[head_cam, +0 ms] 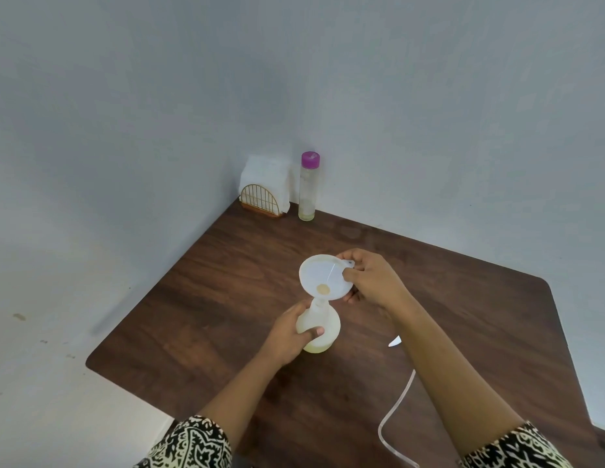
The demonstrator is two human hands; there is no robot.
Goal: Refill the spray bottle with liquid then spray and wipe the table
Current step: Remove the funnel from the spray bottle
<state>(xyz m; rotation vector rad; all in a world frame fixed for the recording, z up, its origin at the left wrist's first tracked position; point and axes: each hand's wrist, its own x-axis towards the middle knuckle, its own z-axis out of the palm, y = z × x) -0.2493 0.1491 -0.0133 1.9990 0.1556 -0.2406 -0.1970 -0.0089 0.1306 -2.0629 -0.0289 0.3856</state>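
Note:
A translucent white spray bottle [323, 327] without its spray head stands on the dark wooden table [226, 298], holding pale yellow liquid. My left hand [291, 332] grips its body from the left. A white funnel [323, 276] is tilted over the bottle's neck, its spout at the opening. My right hand [372, 278] pinches the funnel's rim and tab from the right. The spray head's white part [395, 341] and clear dip tube [395, 410] lie on the table under my right forearm, mostly hidden.
A tall clear bottle [307, 187] with a purple cap and a little yellowish liquid stands at the far corner by the wall. Left of it a gold wire holder [260, 199] holds white napkins. The table's left edge runs diagonally.

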